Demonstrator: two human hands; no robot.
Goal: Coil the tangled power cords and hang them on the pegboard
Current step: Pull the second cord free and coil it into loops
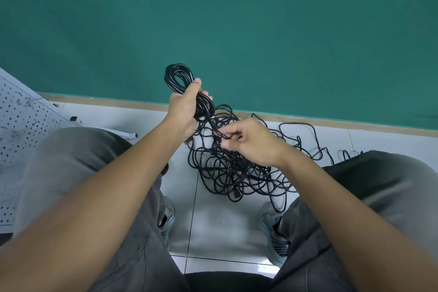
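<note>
A wound bundle of black power cord [180, 80] is being gripped in the left hand [183, 109] | a strand is being pinched by the right hand [251, 142] | the tangled black cord heap [237, 173] is being left lying beneath both hands.

text: none legible | labels: none | brands: none | numbers: none
</note>
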